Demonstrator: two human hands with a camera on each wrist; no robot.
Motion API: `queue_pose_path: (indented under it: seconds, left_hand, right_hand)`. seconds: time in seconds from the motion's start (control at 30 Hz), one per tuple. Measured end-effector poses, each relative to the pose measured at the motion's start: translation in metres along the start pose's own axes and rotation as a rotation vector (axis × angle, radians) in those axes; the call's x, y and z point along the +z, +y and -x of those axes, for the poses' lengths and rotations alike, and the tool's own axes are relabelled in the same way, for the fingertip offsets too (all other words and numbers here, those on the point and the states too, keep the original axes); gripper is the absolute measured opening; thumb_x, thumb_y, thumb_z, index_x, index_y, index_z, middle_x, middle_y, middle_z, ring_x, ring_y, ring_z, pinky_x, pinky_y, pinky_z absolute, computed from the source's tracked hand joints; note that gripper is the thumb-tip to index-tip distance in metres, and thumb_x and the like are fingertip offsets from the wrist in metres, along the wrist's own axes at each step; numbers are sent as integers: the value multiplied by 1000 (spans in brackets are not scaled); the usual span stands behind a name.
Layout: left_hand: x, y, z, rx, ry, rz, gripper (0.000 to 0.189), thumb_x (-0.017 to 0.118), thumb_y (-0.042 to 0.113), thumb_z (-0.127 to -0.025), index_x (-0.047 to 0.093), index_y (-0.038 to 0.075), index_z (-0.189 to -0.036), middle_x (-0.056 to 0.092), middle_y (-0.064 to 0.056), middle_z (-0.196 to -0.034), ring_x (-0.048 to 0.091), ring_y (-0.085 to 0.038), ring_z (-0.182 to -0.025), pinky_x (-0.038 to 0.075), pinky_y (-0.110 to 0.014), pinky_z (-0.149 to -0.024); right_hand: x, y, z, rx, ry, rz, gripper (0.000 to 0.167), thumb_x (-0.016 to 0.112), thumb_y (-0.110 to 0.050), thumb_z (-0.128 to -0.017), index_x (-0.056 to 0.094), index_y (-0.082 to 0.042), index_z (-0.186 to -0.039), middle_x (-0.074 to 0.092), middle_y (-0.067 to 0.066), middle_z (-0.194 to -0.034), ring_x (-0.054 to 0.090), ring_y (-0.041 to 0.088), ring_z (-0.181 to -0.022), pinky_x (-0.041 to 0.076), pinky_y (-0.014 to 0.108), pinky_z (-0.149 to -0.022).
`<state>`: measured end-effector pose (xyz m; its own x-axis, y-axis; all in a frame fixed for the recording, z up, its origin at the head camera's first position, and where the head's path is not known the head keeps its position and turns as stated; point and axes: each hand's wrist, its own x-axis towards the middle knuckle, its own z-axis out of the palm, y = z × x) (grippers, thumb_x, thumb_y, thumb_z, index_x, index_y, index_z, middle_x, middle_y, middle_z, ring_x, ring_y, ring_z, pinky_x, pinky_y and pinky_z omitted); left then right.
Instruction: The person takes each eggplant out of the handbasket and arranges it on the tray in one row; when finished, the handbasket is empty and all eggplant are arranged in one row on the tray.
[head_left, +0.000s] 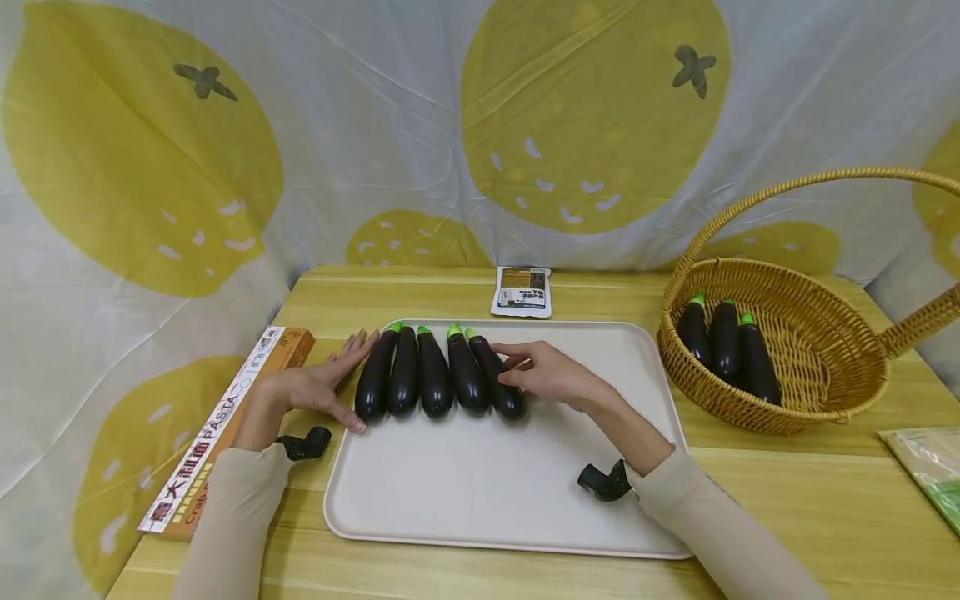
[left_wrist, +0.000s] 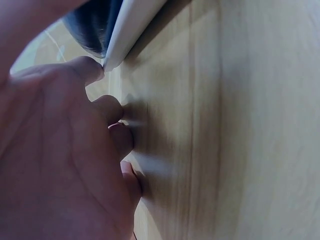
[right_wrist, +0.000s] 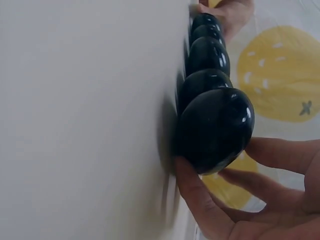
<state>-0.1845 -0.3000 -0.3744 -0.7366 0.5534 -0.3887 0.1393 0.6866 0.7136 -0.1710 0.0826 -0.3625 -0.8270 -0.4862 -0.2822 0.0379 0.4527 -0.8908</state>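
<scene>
Several dark purple eggplants [head_left: 436,375] with bright green stem ends lie side by side in a row on the white tray [head_left: 480,492]. My right hand [head_left: 543,372] holds the rightmost eggplant [head_left: 497,379] from its right side; in the right wrist view, thumb and fingers [right_wrist: 280,155] touch opposite sides of it. My left hand [head_left: 322,386] lies at the tray's left edge with fingers spread. Its thumb is by the lower end of the leftmost eggplant [head_left: 375,383]. The left wrist view shows the left palm [left_wrist: 65,145] and fingertips close to the wooden table.
A wicker basket [head_left: 840,333] holding three eggplants [head_left: 724,342] stands at the right. A pasta box [head_left: 217,442] lies left of the tray, under the left forearm. Behind the tray lies a small packet [head_left: 522,292]; a plastic bag [head_left: 930,462] sits at the right edge.
</scene>
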Motion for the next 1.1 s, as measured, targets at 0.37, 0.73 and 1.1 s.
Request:
queue_pose_path:
  seconds: [0.37, 0.73, 1.1]
  left_hand:
    - [-1, -1, 1, -3, 2, -14, 144, 96, 27, -71, -12, 15, -166, -31, -24, -167, -31, -48, -152, -14, -78, -116]
    - [1, -1, 0, -3, 6, 0, 145, 97, 25, -70, -12, 16, -166, -32, -24, -167, -30, -52, -151, -14, -77, -117]
    - [0, -2, 0, 19, -2, 3, 146, 97, 24, -70, -13, 14, -166, -33, -23, -166, -33, -48, -152, -16, -78, -116]
  right_hand:
    - [4, -2, 0, 62, 26, -48, 61, 69, -12, -98, 48, -7, -155, 62, 22, -128, 65, 20, -97, 64, 37, -81]
    - [14, -7, -6, 52, 153, -14, 59, 69, -12, -96, 51, -8, -153, 66, 23, -128, 68, 18, -94, 63, 29, -72]
    - [4, 2, -4, 33, 30, -86, 57, 57, -8, -104, 42, -9, -158, 57, 25, -141, 65, 26, -118, 63, 39, -91]
